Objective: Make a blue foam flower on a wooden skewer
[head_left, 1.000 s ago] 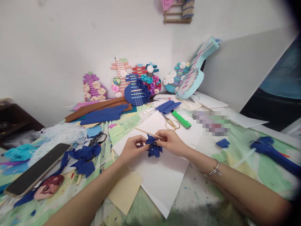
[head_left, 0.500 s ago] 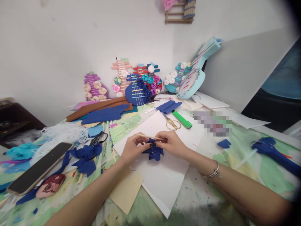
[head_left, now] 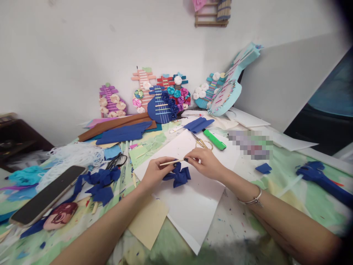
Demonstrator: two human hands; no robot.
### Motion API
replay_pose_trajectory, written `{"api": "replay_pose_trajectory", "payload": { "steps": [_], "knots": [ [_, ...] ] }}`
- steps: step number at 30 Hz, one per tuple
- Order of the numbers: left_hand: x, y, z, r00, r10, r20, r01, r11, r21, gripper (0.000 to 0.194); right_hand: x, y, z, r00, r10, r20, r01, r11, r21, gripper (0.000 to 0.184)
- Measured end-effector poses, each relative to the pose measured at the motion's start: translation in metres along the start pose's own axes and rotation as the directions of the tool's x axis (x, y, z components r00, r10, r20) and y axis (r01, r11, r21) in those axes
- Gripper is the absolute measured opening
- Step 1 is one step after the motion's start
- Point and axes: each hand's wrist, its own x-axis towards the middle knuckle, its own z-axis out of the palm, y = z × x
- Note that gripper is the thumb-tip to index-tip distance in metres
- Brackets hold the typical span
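Observation:
My left hand [head_left: 157, 171] is closed on a thin wooden stick [head_left: 171, 162], thumb pressed against it. Just under the stick and the left fingertips is a dark blue crepe paper flower [head_left: 180, 177] with folded petals; whether it is joined to the stick cannot be made out. The fingers of my right hand [head_left: 202, 162] pinch together at the stick's right end. Both hands are over white sheets of paper [head_left: 193, 217]. Gold-handled scissors [head_left: 204, 143] lie just beyond the right hand, partly covered by it, beside a green utility knife [head_left: 214, 139].
Blue paper scraps [head_left: 102, 180], a phone [head_left: 48, 195] and white string [head_left: 71, 158] lie at left. A blue glue gun [head_left: 322, 180] is at far right. Blue crepe paper [head_left: 199, 125] and decorated guitar shapes [head_left: 160, 105] stand or lie towards the wall.
My right hand has moved slightly right and up, away from the blue flower to the stick's end. The flower now shows more fully, and the right hand covers more of the scissors.

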Motion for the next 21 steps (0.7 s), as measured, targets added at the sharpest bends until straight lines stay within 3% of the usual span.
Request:
{"api": "replay_pose_trajectory", "payload": {
  "steps": [9, 21],
  "knots": [
    [0.0007, -0.0023, -0.0012, 0.999, -0.042, -0.007, 0.041, 0.998, -0.050, 0.036, -0.0007, 0.0058, 0.0046, 1.000, -0.007, -0.023, 0.005, 0.997, -0.078, 0.019],
    [-0.0007, -0.0029, -0.0015, 1.000, 0.010, 0.018, -0.009, 0.997, -0.071, 0.038, -0.0021, 0.0039, 0.0065, 0.999, -0.006, -0.039, 0.002, 0.994, -0.106, 0.019]
  ]
}}
